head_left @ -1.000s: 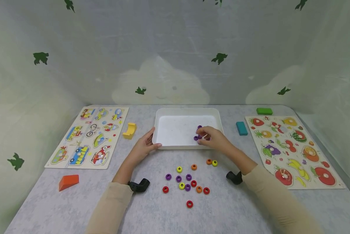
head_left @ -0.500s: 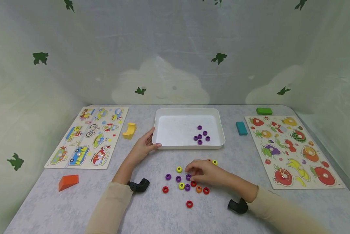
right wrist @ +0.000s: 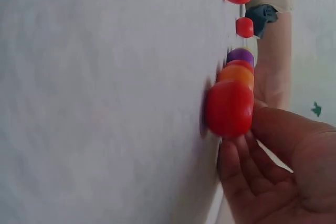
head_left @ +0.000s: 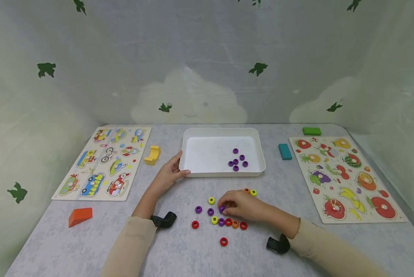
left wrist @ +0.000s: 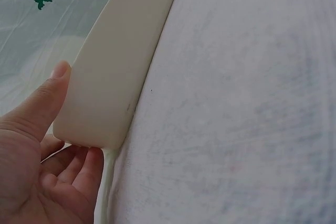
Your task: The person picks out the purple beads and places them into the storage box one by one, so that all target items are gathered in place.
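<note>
My left hand holds the white tray by its near left corner. In the left wrist view the thumb lies at the tray's rim and the other fingers bend against its side. Over the table in front of the tray, my right hand pinches a purple bead between thumb and fingers. In the right wrist view a red bead stands close to the camera and hides the fingertips. Several purple beads lie in the tray's right part.
Around the right hand lie loose yellow, red and orange beads, with more purple ones. Picture puzzle boards stand left and right. Nearby are a yellow block, a teal block, a green block and an orange wedge.
My right hand has come from inside the tray back to the loose beads, uncovering the purple ones in the tray, and has closed on a purple bead. My left hand stays at the corner.
</note>
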Demonstrator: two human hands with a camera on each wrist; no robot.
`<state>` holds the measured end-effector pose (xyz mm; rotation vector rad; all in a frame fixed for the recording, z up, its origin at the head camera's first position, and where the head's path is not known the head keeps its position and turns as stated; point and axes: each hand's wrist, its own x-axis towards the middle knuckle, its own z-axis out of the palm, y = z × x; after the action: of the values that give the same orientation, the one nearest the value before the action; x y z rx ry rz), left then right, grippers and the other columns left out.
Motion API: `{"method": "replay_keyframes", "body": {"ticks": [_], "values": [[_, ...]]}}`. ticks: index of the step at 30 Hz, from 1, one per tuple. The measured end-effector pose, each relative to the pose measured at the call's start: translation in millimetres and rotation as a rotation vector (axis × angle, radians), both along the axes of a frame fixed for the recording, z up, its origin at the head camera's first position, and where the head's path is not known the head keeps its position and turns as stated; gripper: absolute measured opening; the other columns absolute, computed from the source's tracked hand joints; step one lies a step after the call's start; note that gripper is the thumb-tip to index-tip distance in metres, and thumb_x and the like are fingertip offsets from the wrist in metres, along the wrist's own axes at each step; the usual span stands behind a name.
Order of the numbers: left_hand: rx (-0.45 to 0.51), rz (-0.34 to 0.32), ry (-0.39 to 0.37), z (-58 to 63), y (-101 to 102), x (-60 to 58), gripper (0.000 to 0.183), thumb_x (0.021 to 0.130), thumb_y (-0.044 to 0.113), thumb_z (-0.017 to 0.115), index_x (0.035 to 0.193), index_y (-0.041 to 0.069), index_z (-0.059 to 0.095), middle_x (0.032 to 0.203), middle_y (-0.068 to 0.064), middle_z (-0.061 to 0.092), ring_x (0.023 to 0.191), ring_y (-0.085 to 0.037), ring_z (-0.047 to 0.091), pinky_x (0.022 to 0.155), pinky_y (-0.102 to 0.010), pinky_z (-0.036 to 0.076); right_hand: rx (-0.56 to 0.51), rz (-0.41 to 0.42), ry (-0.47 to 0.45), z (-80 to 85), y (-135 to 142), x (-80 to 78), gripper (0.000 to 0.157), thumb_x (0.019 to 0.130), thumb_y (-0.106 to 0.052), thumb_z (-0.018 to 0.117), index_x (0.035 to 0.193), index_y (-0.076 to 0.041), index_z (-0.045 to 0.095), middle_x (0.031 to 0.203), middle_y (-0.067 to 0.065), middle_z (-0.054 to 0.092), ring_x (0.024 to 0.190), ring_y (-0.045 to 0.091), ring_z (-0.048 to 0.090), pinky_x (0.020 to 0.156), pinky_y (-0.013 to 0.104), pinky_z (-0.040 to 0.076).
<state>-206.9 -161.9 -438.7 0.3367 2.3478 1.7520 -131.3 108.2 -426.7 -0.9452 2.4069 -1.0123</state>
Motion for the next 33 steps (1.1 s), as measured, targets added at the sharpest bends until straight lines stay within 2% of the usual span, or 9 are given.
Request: {"method": "replay_keyframes", "body": {"ticks": [5, 10, 15, 20, 23, 27, 33], "values": [[0.003, 0.003, -0.001, -0.8, -0.4, -0.2, 0.084, 0.067, 0.029, 0.066, 0.133, 0.018, 0.015, 0.135, -0.003, 0.016, 0.120, -0.015, 0.020, 0.092, -0.026, 0.029, -0.125, -0.078, 0.047, 14.4, 6.4, -14.2, 0.023, 0.077, -0.019, 0.059, 0.099, -0.013, 0.059, 0.086, -0.013, 0.056, 0.077, 0.002, 0.051, 0.068, 0.018, 0.045], [0.014, -0.001, 0.017, -2.0, -0.5, -1.2, 0.083, 0.068, 0.027, 0.066, 0.133, 0.015, 0.015, 0.135, -0.004, 0.015, 0.121, -0.015, 0.019, 0.092, -0.026, 0.028, -0.225, -0.229, 0.165, 23.2, 17.2, -48.5, 0.021, 0.077, -0.016, 0.058, 0.097, -0.010, 0.058, 0.086, -0.008, 0.057, 0.075, 0.006, 0.053, 0.066, 0.019, 0.046], [0.014, -0.009, 0.031, -2.6, -0.7, -1.5, 0.084, 0.069, 0.026, 0.065, 0.133, 0.013, 0.014, 0.136, -0.004, 0.014, 0.121, -0.015, 0.019, 0.093, -0.026, 0.027, -0.194, -0.404, 0.184, 18.0, 26.2, -84.5, 0.019, 0.078, -0.017, 0.056, 0.097, -0.014, 0.058, 0.090, -0.006, 0.057, 0.078, 0.009, 0.054, 0.067, 0.021, 0.047], [0.044, -0.018, 0.017, 6.3, 1.5, 2.8, 0.082, 0.071, 0.018, 0.064, 0.133, 0.008, 0.012, 0.136, -0.008, 0.013, 0.121, -0.020, 0.018, 0.094, -0.031, 0.026, -0.075, -0.496, 0.137, 8.5, 27.1, -106.9, 0.019, 0.078, -0.020, 0.056, 0.097, -0.018, 0.057, 0.090, -0.007, 0.056, 0.081, 0.009, 0.051, 0.071, 0.024, 0.045], [0.040, -0.015, 0.018, 5.5, 1.5, 2.6, 0.081, 0.071, 0.019, 0.064, 0.133, 0.009, 0.013, 0.136, -0.008, 0.013, 0.121, -0.020, 0.018, 0.094, -0.031, 0.026, -0.012, -0.511, 0.110, 4.9, 26.1, -115.2, 0.020, 0.078, -0.020, 0.056, 0.098, -0.018, 0.057, 0.090, -0.007, 0.056, 0.081, 0.011, 0.050, 0.073, 0.026, 0.044], [0.022, -0.017, 0.025, 2.4, 0.7, 1.0, 0.083, 0.070, 0.024, 0.065, 0.133, 0.012, 0.013, 0.136, -0.007, 0.013, 0.121, -0.019, 0.018, 0.094, -0.030, 0.026, 0.041, -0.472, 0.110, 2.4, 26.7, -122.1, 0.019, 0.079, -0.020, 0.056, 0.097, -0.014, 0.058, 0.088, -0.003, 0.057, 0.082, 0.012, 0.051, 0.074, 0.028, 0.043], [0.036, -0.013, -0.010, 19.1, 5.5, 10.4, 0.080, 0.072, 0.016, 0.063, 0.133, 0.007, 0.012, 0.136, -0.010, 0.012, 0.121, -0.022, 0.016, 0.095, -0.035, 0.024, 0.076, -0.449, 0.107, 2.1, 26.2, -124.1, 0.020, 0.079, -0.019, 0.056, 0.097, -0.011, 0.059, 0.088, -0.001, 0.057, 0.083, 0.013, 0.050, 0.075, 0.030, 0.042]]}}
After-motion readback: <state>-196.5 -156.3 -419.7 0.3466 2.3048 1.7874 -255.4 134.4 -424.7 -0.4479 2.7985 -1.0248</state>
